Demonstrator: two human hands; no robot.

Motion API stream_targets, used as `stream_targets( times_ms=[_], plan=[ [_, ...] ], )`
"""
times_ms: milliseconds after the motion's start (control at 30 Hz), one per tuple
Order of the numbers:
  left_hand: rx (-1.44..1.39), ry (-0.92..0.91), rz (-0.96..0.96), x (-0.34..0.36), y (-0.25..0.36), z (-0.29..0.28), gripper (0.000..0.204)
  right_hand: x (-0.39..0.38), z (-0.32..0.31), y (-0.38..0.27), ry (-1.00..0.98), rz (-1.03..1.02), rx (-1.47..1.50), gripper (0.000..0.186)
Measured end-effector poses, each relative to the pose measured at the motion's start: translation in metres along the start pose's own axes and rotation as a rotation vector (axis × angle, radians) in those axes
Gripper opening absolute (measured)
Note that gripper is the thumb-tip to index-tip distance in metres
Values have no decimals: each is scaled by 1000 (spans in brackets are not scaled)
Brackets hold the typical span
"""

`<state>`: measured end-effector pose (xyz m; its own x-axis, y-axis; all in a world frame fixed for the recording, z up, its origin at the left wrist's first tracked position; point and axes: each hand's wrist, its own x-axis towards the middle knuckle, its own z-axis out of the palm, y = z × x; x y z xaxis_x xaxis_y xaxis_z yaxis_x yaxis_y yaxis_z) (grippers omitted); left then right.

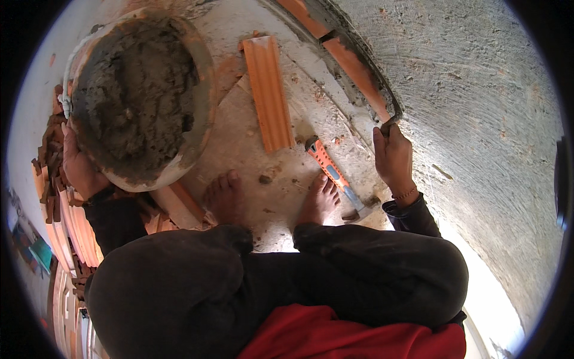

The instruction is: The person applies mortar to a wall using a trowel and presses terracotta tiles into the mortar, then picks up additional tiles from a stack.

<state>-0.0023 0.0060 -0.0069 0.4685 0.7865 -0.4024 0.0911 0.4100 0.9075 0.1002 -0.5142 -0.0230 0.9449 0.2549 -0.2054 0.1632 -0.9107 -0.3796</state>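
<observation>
At the left stands a round bucket (205, 113) filled with wet grey mortar (134, 99). My left hand (82, 164) lies against its outer wall, fingers stretched up along the side; part of the hand is hidden by the bucket. A row of orange clay tile strips (353, 69), edged with mortar, runs along the foot of the wall at upper right. At its near end, my right hand (393, 155) is closed, thumb and fingers pinched together at a dark mortar-covered corner. What those fingers hold, if anything, cannot be made out.
A loose ribbed orange tile (267, 96) lies on the dusty floor. Closer in, a hammer (338, 178) with an orange and grey handle rests beside my right foot. Stacked tile pieces (78, 221) crowd the left side. A rough cement wall (478, 113) rises at right.
</observation>
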Motion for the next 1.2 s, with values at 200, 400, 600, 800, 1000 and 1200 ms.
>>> stream_targets(
  times_ms=[200, 400, 600, 800, 1000, 1200],
  plan=[
    [-16, -3, 18, 2, -2, -3, 42, 0, -5, -5, -33, 51, -22, 21],
    [59, 53, 39, -9, 3, 11, 44, 0, -5, -6, -31, 48, -26, 22],
    [31, -9, 22, 0, 2, 0, 45, 1, -5, -1, -35, 28, -19, 22],
    [165, -14, 127, -4, -1, 3, 43, 3, -4, 0, -51, 48, -36, 22],
    [42, -49, 85, -4, -1, 6, 44, 1, -3, 4, -13, -6, -16, 20],
    [-28, -94, 104, 8, -7, -7, 43, 7, -7, -9, -26, -11, -11, 21]
  ],
)
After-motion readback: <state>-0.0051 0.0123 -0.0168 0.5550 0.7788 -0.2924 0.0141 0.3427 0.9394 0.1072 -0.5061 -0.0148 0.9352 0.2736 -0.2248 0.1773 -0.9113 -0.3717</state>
